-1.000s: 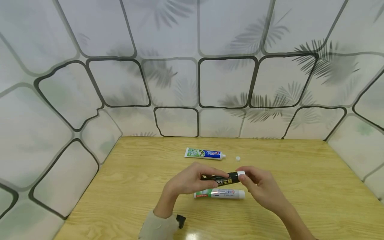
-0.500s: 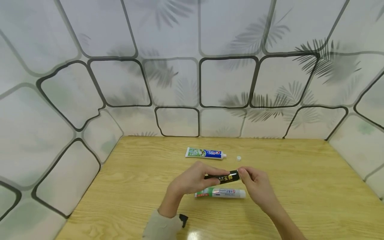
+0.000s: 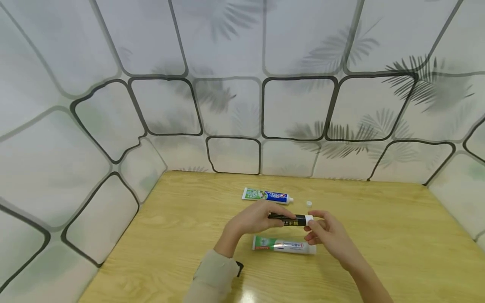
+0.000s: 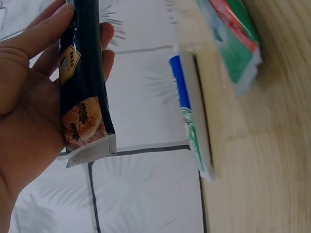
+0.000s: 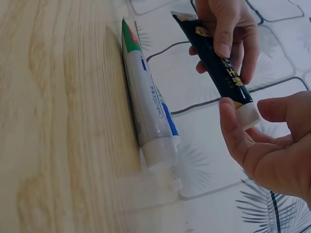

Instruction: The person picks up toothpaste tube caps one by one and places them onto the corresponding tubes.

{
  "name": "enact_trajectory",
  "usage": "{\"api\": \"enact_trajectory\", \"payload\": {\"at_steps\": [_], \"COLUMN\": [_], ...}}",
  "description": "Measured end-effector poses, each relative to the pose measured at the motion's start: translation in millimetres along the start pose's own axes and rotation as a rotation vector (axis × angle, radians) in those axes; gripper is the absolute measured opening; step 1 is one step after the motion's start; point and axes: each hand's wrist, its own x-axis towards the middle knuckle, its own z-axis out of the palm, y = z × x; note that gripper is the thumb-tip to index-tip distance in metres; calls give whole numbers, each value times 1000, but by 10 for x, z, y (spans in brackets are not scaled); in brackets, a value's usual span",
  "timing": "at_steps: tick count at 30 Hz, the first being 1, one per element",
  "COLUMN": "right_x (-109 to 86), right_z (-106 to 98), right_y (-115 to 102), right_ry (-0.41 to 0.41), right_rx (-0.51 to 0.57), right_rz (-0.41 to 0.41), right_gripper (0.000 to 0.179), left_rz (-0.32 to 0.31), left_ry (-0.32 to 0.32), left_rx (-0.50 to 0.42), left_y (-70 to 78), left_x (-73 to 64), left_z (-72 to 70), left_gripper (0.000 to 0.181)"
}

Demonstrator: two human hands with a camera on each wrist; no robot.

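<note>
A black toothpaste tube point(image 3: 294, 220) with gold lettering is held level above the table; its honeycomb picture point(image 4: 85, 121) and crimped end show in the left wrist view. My left hand point(image 3: 255, 219) grips the tube's body between thumb and fingers. At the other end, my right hand point(image 3: 333, 235) pinches the white cap point(image 5: 248, 115) on the tube between fingertips and thumb, its other fingers loosely bent. Beneath the hands lies a white and green toothpaste tube point(image 3: 288, 246) with its cap on. Farther back is a blue and green toothpaste tube point(image 3: 267, 195), its nozzle bare.
A small loose white cap point(image 3: 309, 204) lies right of the blue and green tube's nozzle. The wooden table point(image 3: 386, 244) meets a patterned backdrop point(image 3: 295, 109) at the back and both sides. A dark piece point(image 3: 240, 268) shows beside the left sleeve.
The right fingers covered the white cap half a second ago; now they have shifted and the cap shows between them. The tube has turned slightly to lie more level. The head view has shifted slightly.
</note>
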Motion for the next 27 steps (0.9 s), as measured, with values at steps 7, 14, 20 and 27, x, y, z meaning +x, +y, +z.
{"api": "enact_trajectory", "payload": {"at_steps": [7,14,20,27], "right_x": [78,182,245,272], "right_z": [-85,-110,-93,-74], "right_y": [132,257,307,325], "right_ry": [-29,58,111,143], "right_rx": [0,-15,35,34], "right_rz": [-33,-51,-20,38], "right_gripper": [48,40,35,36], "left_rz": [-25,-27,-56,-102], "left_ry": [-31,-52,-80,-98], "left_rx": [-7,-43,-51,64], "left_y": [-156,-265,-356,-492], "left_x": [124,215,264,299], "left_z": [29,72,103,179], "left_gripper": [29,28,32,23]}}
